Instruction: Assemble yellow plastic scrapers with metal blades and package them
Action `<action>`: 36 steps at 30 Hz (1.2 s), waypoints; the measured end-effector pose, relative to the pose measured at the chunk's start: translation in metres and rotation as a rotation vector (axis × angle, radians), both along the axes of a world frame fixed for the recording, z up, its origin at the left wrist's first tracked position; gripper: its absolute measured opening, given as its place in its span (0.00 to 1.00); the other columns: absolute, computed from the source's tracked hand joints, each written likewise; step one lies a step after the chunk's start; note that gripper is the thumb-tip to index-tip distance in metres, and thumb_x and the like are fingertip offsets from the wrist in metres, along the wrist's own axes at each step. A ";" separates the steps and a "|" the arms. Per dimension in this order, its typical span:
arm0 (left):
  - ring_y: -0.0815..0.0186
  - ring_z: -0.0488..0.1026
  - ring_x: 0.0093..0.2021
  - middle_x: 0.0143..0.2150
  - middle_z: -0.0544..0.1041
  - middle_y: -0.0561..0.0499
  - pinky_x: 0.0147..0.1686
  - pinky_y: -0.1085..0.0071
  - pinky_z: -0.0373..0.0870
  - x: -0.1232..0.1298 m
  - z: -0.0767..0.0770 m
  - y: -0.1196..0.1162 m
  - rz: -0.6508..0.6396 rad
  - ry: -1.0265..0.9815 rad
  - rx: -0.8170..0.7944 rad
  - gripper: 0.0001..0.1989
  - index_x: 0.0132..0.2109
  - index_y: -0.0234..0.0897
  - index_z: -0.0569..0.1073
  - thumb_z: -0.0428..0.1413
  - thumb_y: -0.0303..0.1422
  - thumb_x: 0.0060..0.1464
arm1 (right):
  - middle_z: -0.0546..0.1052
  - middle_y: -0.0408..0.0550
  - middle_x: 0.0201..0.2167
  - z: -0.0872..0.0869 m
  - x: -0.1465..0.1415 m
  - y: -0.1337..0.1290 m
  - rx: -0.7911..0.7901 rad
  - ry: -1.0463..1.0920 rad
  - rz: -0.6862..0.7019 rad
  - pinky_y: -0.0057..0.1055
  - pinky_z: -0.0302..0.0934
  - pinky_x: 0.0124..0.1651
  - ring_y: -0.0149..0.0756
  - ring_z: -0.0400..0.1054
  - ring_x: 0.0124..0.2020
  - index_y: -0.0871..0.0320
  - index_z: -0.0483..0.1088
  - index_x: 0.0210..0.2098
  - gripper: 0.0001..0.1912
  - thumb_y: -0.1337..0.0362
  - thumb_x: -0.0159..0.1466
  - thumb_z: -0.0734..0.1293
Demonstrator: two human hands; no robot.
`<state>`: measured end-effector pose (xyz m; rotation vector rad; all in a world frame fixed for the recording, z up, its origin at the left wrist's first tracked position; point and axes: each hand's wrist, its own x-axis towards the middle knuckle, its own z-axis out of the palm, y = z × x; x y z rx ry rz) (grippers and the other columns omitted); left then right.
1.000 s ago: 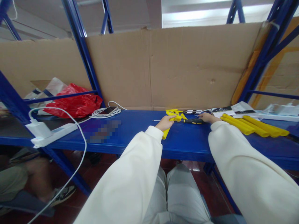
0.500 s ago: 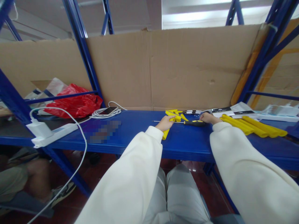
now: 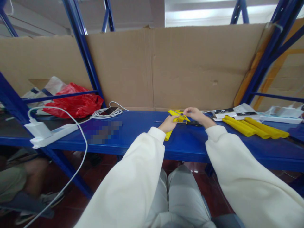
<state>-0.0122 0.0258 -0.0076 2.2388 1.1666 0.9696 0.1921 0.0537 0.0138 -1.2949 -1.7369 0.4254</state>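
My left hand (image 3: 168,123) is closed on a yellow plastic part (image 3: 174,113) with an angled shape, held just above the blue shelf (image 3: 137,126). One yellow leg of it sticks out below the hand. My right hand (image 3: 193,113) is over the right end of this part, its fingertips pinched together; whatever sits between them is too small to make out. Beneath my right wrist lies a screwdriver (image 3: 194,123) with a black and yellow handle, its thin shaft pointing left behind my left fingers.
Several yellow tubes (image 3: 256,126) lie on the right, in front of flat packets (image 3: 224,114) and a white power strip (image 3: 282,118). To the left are a coiled white cable (image 3: 104,114), a red plastic bag (image 3: 74,101) and another power strip (image 3: 55,134). Cardboard (image 3: 185,69) walls the back.
My right hand has moved left from beside the screwdriver's handle to the yellow part. My left hand keeps its grip in nearly the same place.
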 end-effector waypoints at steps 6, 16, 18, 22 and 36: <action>0.53 0.75 0.61 0.58 0.79 0.38 0.69 0.55 0.63 0.001 -0.002 0.002 0.015 0.002 0.045 0.26 0.64 0.31 0.76 0.54 0.22 0.60 | 0.81 0.47 0.31 -0.004 -0.018 -0.003 0.069 -0.090 0.016 0.37 0.67 0.54 0.41 0.74 0.42 0.57 0.74 0.22 0.06 0.68 0.55 0.72; 0.52 0.74 0.62 0.56 0.79 0.37 0.69 0.57 0.63 0.003 -0.003 0.000 0.019 0.079 0.094 0.26 0.65 0.30 0.74 0.55 0.23 0.60 | 0.80 0.47 0.29 -0.008 -0.016 -0.006 -0.008 -0.072 -0.002 0.38 0.67 0.51 0.41 0.74 0.38 0.57 0.73 0.21 0.07 0.67 0.55 0.72; 0.53 0.74 0.62 0.57 0.78 0.36 0.68 0.58 0.63 0.004 -0.002 -0.001 0.021 0.092 0.095 0.26 0.65 0.29 0.74 0.55 0.23 0.60 | 0.80 0.47 0.27 -0.009 -0.016 -0.006 -0.019 -0.049 -0.005 0.38 0.68 0.50 0.41 0.74 0.37 0.57 0.74 0.21 0.07 0.66 0.55 0.71; 0.53 0.75 0.61 0.56 0.79 0.37 0.68 0.57 0.64 0.003 -0.002 -0.001 0.022 0.103 0.110 0.26 0.65 0.31 0.75 0.55 0.23 0.60 | 0.78 0.45 0.26 -0.010 -0.015 -0.007 -0.033 -0.008 -0.003 0.38 0.67 0.49 0.39 0.72 0.36 0.56 0.73 0.22 0.07 0.64 0.55 0.72; 0.55 0.75 0.61 0.59 0.79 0.37 0.68 0.58 0.65 0.001 0.000 -0.002 0.028 -0.033 0.074 0.25 0.63 0.30 0.76 0.56 0.22 0.59 | 0.75 0.45 0.33 -0.013 -0.025 -0.009 -0.123 0.261 -0.089 0.36 0.64 0.51 0.36 0.68 0.39 0.56 0.68 0.32 0.12 0.61 0.54 0.74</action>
